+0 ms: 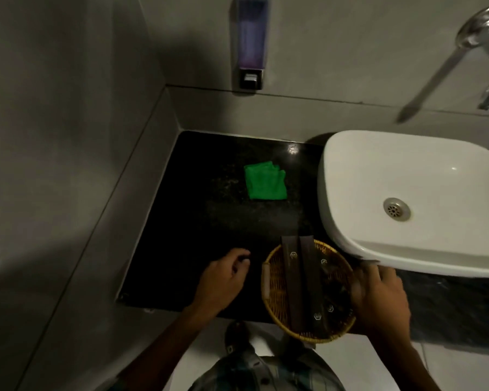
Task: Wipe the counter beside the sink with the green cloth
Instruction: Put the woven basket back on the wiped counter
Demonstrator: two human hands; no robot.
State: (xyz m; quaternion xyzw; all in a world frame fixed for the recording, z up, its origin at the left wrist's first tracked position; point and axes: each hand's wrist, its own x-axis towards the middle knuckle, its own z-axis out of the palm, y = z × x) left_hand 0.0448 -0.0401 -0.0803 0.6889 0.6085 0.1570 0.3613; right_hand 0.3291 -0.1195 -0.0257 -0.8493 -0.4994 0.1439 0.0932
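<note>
A folded green cloth (265,181) lies on the black stone counter (198,221), toward its back and left of the white sink (412,201). Neither hand touches it. My left hand (223,280) hovers over the counter's front part, left of the wicker basket (274,289), with its fingers loosely curled and nothing in it. My right hand (378,297) grips the basket's right rim; it is blurred. The round basket sits at the counter's front edge and holds two dark flat packets (302,280).
Grey tiled walls close the counter on the left and at the back. A soap dispenser (250,43) hangs on the back wall. A chrome tap (446,69) reaches over the sink. White floor shows below the counter's front edge.
</note>
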